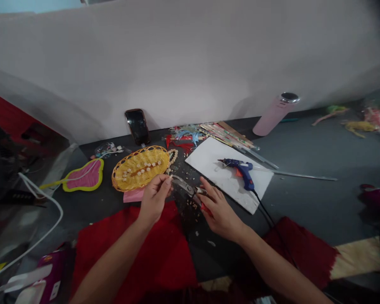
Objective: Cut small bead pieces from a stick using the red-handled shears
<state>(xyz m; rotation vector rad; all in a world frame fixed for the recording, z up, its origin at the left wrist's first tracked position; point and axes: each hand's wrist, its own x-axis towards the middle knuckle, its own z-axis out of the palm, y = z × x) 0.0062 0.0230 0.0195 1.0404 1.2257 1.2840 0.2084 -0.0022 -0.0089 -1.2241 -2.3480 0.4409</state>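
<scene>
My left hand is closed in a pinch, thumb against forefinger, on a small whitish piece, maybe a bead, too small to make out. My right hand is wrapped around metal pliers with red grips. Their curved jaws point left and reach the left fingertips. Just behind the left hand lies a yellow woven oval basket with pale flower-like beads in it. A beaded loop rests at the basket's right edge. Small loose bits are scattered on the dark table under the pliers.
A blue glue gun lies on a white board at right, its cord running toward me. A pink bottle and a phone stand by the wall. Red cloth covers the front; packaged sticks lie behind.
</scene>
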